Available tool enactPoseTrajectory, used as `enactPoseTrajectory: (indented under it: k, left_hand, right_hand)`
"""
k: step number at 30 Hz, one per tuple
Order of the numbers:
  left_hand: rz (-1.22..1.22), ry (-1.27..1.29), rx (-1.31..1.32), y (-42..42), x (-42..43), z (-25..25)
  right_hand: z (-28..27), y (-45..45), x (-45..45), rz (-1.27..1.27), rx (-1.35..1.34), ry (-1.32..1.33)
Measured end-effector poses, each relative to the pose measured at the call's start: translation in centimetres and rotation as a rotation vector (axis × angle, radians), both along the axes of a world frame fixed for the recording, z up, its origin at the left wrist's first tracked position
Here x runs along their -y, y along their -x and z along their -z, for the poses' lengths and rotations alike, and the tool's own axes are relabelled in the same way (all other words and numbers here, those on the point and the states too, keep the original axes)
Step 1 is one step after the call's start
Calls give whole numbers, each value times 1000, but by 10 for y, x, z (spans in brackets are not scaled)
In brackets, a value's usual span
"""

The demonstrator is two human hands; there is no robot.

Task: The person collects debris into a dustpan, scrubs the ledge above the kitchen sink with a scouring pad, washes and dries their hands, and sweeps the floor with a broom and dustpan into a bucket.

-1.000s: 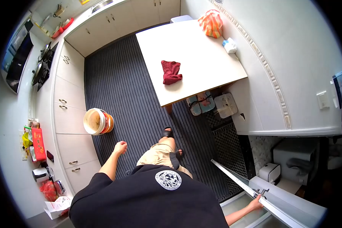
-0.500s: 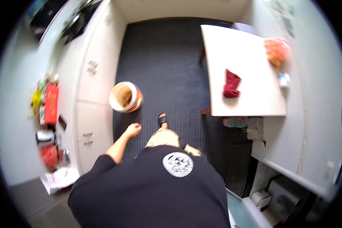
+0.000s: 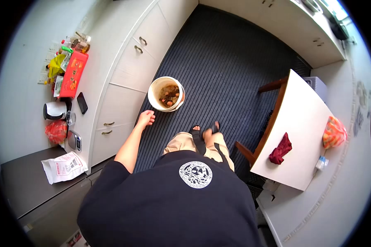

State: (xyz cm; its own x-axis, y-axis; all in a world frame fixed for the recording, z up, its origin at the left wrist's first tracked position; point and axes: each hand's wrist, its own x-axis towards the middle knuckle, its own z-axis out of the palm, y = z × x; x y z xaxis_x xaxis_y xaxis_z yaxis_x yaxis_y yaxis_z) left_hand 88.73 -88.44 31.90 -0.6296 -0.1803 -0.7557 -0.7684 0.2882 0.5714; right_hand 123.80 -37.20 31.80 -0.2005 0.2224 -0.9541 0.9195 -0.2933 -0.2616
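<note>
My left hand hangs at my left side, its fingers loosely curled, and I see nothing in it. Just ahead of it, apart from the hand, a white bucket stands on the dark ribbed floor. Brownish scraps lie inside the bucket. My right hand is out of sight, hidden by my body in the black T-shirt.
On the right is a white-topped table with a dark red cloth and an orange-and-white bag. Cabinets line the left, their counter holding a red box, a phone and a scale.
My view has turned, so the bucket, table and cloth appear farther right. My left hand is nearer the bucket in the picture. Both feet now show.
</note>
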Motion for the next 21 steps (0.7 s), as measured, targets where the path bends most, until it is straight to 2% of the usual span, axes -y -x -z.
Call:
enactPoseTrajectory:
  k: [5, 7, 9, 13, 15, 17, 18, 21]
  left_hand:
    - [-8, 55, -24, 15, -27, -6]
    - [-16, 50, -4, 3, -28, -4]
    - [-64, 83, 32, -13, -29, -16]
    - [-217, 174, 162, -43, -30, -37]
    - [-324, 188, 238, -49, -36, -42]
    - [-316, 201, 299, -48, -43, -42]
    - [-230, 224, 301, -41, -54, -48]
    - [-35, 275, 388, 1, -83, -61]
  right_hand:
    - [40, 33, -78, -83, 93, 95]
    - [-30, 151, -85, -260, 50, -21]
    - [4, 190, -119, -141, 186, 10]
    - [23, 275, -188, -271, 50, -59]
    - [25, 320, -215, -215, -76, -109]
    - [45, 369, -235, -141, -139, -174]
    - [42, 402, -234, -172, -171, -247]
    - [48, 521, -215, -252, -411, -231]
